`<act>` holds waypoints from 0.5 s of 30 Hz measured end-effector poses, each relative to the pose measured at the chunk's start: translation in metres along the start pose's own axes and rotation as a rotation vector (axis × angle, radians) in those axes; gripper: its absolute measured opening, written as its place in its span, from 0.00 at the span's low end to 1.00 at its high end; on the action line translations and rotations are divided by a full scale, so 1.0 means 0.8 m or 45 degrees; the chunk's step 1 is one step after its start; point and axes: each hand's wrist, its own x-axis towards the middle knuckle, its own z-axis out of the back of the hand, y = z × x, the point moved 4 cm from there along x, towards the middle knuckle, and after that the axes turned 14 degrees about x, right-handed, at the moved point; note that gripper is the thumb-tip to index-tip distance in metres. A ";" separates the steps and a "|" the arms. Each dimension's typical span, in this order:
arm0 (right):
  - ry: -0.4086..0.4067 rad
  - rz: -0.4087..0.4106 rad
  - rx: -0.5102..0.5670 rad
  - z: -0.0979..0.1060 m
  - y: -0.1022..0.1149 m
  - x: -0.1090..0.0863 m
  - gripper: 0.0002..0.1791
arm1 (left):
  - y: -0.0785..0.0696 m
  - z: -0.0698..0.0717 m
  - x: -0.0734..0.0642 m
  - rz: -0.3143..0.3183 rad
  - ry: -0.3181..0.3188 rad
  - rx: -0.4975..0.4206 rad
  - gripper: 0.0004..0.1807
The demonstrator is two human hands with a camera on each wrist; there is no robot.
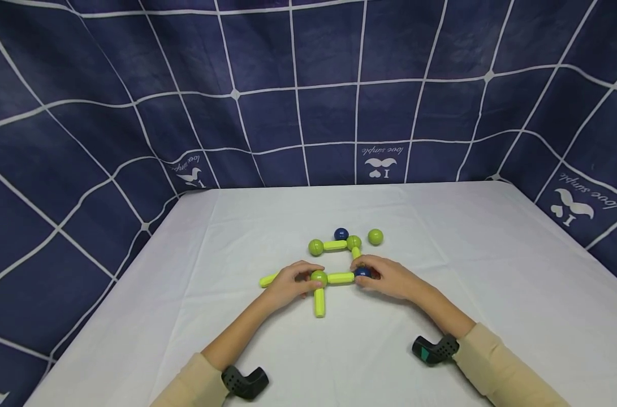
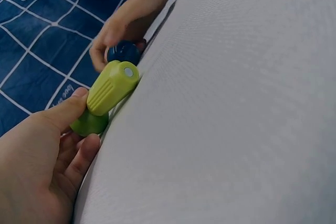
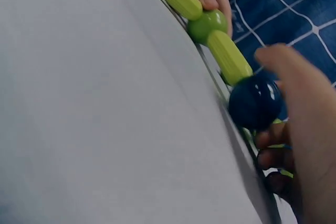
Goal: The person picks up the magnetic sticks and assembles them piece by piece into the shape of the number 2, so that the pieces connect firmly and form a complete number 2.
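My left hand (image 1: 287, 285) pinches a green ball (image 1: 319, 277) between thumb and fingers. A ribbed yellow-green rod (image 1: 319, 303) juts from that ball toward me. A second rod (image 1: 341, 278) runs from it to a dark blue ball (image 3: 255, 102). Fingers and thumb of my right hand (image 1: 392, 278) are curled about the blue ball; in the right wrist view the thumb looks slightly off it. Beyond the right fingers, a short rod (image 1: 356, 252), partly hidden, leads to another green ball (image 1: 354, 243). From there a rod (image 1: 335, 245) reaches a further green ball (image 1: 315, 247).
Behind the connected pieces sits another blue ball (image 1: 341, 233), and a separate green ball (image 1: 375, 237) lies to their right. One rod (image 1: 268, 280) pokes out left of my left hand. A white cloth (image 1: 237, 226) covers the table; a navy checked curtain (image 1: 267, 118) surrounds it.
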 end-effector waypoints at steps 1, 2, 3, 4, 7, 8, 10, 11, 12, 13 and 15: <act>-0.045 -0.006 0.008 0.005 -0.002 0.002 0.15 | 0.000 0.000 0.000 0.001 0.003 -0.001 0.23; -0.110 -0.009 0.017 0.010 -0.004 0.003 0.16 | 0.000 -0.001 0.000 0.001 0.005 -0.002 0.23; -0.187 -0.010 0.014 0.016 -0.007 0.005 0.17 | 0.000 -0.001 0.000 0.001 0.008 -0.002 0.22; -0.271 -0.014 0.011 0.022 -0.010 0.007 0.18 | 0.000 -0.001 0.000 0.002 0.010 -0.002 0.22; -0.475 -0.049 -0.040 0.035 -0.021 0.012 0.22 | 0.000 -0.001 0.000 0.004 0.007 -0.001 0.22; -0.501 -0.062 -0.056 0.038 -0.024 0.013 0.24 | 0.001 0.000 0.000 0.006 0.005 0.000 0.22; -0.499 -0.097 -0.085 0.040 -0.030 0.017 0.27 | 0.001 0.000 0.001 0.011 -0.001 -0.001 0.22; -0.482 -0.106 -0.097 0.040 -0.033 0.018 0.28 | 0.001 0.000 0.001 0.016 -0.003 -0.004 0.22; -0.454 -0.116 -0.101 0.039 -0.035 0.020 0.29 | 0.001 0.001 0.001 0.018 -0.007 -0.004 0.22; -0.426 -0.127 -0.106 0.038 -0.037 0.021 0.28 | 0.001 0.001 0.001 0.025 -0.008 -0.003 0.22; -0.389 -0.139 -0.116 0.037 -0.039 0.022 0.27 | 0.000 0.001 0.002 0.036 -0.009 -0.007 0.21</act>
